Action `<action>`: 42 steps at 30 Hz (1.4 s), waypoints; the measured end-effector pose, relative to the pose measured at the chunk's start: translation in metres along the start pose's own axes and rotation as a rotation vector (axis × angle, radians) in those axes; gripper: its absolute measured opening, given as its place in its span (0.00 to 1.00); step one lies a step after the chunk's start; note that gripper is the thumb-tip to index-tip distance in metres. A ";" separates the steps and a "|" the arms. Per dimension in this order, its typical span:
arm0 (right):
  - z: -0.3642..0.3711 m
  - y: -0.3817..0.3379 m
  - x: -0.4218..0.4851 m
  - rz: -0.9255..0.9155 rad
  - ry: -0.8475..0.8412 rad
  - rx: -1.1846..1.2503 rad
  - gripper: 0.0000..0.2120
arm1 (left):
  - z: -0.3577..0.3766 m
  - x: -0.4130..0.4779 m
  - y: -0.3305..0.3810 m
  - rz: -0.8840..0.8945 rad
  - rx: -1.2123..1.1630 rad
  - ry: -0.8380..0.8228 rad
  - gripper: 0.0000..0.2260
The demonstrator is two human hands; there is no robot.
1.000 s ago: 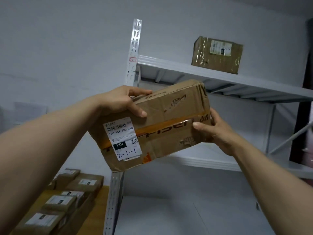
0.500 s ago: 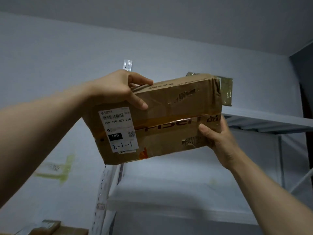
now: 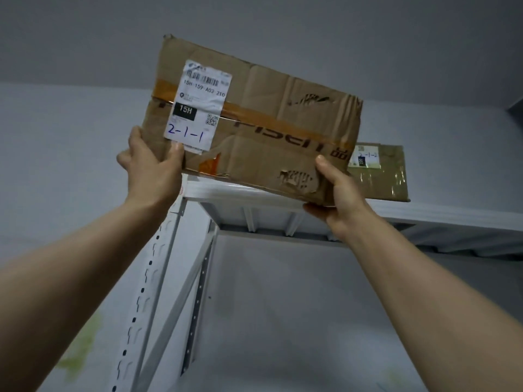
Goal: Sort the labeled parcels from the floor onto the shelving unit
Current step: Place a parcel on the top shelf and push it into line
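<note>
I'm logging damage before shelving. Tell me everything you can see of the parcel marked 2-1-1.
The parcel is a brown cardboard box, creased, with torn patches and an orange tape band. A white label with barcode, 15H and blue handwritten 2-1-1 sits at its left. It is tilted, held up at the top shelf's front edge; the left hand grips its lower left corner, the right hand its lower right.

Your battered brown cardboard box [image 3: 268,123] hides the left end of the tape-wrapped brown parcel [image 3: 380,179] behind it.
</note>
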State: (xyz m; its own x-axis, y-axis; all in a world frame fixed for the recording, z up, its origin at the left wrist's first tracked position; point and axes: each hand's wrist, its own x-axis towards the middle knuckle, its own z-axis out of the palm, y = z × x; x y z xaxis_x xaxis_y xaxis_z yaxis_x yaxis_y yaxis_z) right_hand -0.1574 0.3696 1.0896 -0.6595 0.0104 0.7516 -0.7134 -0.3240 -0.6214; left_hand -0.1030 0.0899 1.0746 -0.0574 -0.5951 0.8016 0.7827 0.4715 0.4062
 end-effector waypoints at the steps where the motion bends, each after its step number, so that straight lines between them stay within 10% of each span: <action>1: 0.003 0.001 0.011 -0.007 -0.020 -0.035 0.28 | 0.004 0.007 -0.006 0.003 0.006 0.019 0.31; 8: 0.029 0.011 0.086 -0.239 0.030 -0.227 0.20 | 0.017 0.038 -0.031 0.157 0.123 0.214 0.24; 15: 0.028 0.034 0.138 -0.134 0.099 -0.314 0.09 | 0.043 0.053 -0.042 0.283 0.352 -0.083 0.22; 19: 0.010 0.050 0.144 -0.160 0.217 -0.385 0.19 | 0.062 0.043 -0.055 0.231 0.383 -0.233 0.32; 42: -0.042 0.084 0.169 -0.465 0.289 -0.761 0.11 | 0.128 0.044 -0.106 0.039 0.617 -0.452 0.45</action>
State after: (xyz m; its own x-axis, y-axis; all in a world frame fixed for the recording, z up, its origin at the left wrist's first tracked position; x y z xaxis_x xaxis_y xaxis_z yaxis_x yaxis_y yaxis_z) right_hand -0.3385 0.3840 1.1551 -0.2294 0.2512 0.9404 -0.8162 0.4767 -0.3265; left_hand -0.2676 0.0973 1.1226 -0.3891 -0.3091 0.8678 0.3091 0.8436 0.4390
